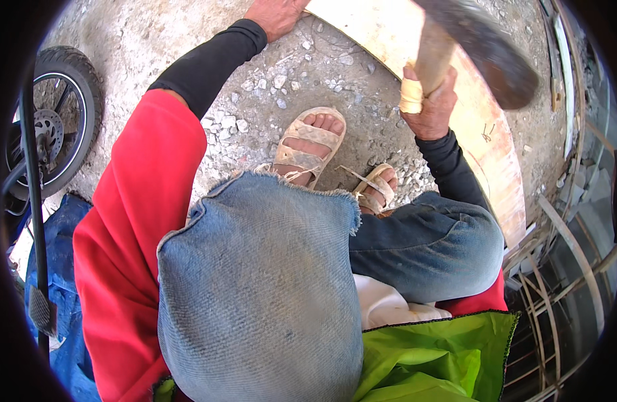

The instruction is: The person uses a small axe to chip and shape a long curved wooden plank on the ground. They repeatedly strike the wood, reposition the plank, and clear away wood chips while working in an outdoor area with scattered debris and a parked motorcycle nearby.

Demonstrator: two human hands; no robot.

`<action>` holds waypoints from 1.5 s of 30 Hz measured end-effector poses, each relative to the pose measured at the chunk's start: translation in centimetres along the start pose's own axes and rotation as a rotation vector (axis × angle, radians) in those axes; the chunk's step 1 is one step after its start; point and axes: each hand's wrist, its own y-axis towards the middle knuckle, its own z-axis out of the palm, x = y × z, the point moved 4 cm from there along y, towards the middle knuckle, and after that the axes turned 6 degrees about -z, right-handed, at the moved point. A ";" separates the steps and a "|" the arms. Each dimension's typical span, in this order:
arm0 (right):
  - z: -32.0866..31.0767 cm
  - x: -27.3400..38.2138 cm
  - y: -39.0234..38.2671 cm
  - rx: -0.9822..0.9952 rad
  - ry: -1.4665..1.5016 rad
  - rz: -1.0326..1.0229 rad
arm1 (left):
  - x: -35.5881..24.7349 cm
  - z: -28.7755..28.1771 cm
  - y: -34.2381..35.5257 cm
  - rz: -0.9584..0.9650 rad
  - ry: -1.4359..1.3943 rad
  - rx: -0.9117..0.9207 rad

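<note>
My right hand (432, 107) is wrapped around the wooden handle of a hammer (434, 57). The dark hammer head, smeared by motion, hangs above a pale, curved wooden board (499, 161). Yellowish wrapping (411, 96) circles one digit of this hand. At the top edge of the view, my left hand (276, 17) is beside the board's far left end; its fingers are mostly cut off, so any grip is hidden. A few thin dark pieces that look like nails (487, 132) lie on the board.
My sandalled feet (312, 144) rest on gravelly ground, close to the board's inner edge. A motorcycle wheel (57, 120) stands at the left, near blue fabric (57, 254). Thin wooden strips (576, 248) are piled at the right. Green cloth (429, 358) lies beside my leg.
</note>
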 end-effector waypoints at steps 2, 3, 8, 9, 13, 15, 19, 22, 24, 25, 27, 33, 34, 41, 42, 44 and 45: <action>3.2 -2.3 -1.5 0.580 -0.285 0.214 | 0.0 -0.3 0.1 -0.004 0.001 -0.022; 4.0 -2.7 -1.5 0.593 -0.269 0.155 | 0.2 -0.5 0.2 -0.009 0.011 -0.040; 2.9 -2.3 -2.5 0.400 -0.181 0.042 | 0.4 0.2 -0.6 -0.038 0.008 0.075; 2.3 -2.1 -2.7 0.326 -0.161 0.037 | 0.3 0.5 -0.5 -0.039 0.004 0.103; 2.2 -2.3 -3.0 0.276 -0.168 -0.003 | -0.1 0.1 -0.1 0.003 -0.038 0.011; 3.6 -3.6 -3.3 0.496 -0.261 0.133 | -0.2 -0.4 -0.3 0.002 0.052 -0.036; 3.7 -5.3 -5.4 0.538 -0.058 0.313 | -0.3 -0.5 -0.6 -0.022 0.166 -0.035; 1.3 -5.3 -8.8 0.421 -0.057 0.340 | -0.2 -0.1 -0.7 -0.006 0.148 -0.097; 0.6 -5.3 -11.2 0.397 0.082 0.439 | 0.0 -0.2 -1.3 -0.020 0.072 -0.154; -0.2 -5.4 -12.8 0.407 0.189 0.573 | -0.2 -0.3 -0.9 0.014 0.005 -0.214; -3.1 -5.4 -16.0 0.400 0.332 0.762 | -0.3 -0.1 -0.6 -0.005 -0.047 -0.224; -4.3 -4.8 -21.9 0.599 0.179 0.819 | -1.2 -1.2 0.0 0.007 -0.057 -0.152; -4.6 -5.3 -22.2 0.563 0.064 0.773 | -1.0 -1.4 -0.1 -0.001 -0.048 -0.115; -15.1 -17.9 -21.0 -0.346 -0.520 0.725 | -1.5 -3.2 -2.6 -0.056 -0.125 -0.192; -17.0 -20.1 -21.1 -0.445 -0.572 0.783 | -1.9 -3.6 -3.0 -0.064 -0.179 -0.222; -19.9 -23.5 -21.4 -0.498 -0.645 0.881 | -3.2 -4.1 -3.9 -0.068 -0.188 -0.210; -20.8 -24.7 -21.4 -0.485 -0.643 0.852 | -3.9 -4.2 -4.3 -0.076 -0.214 -0.188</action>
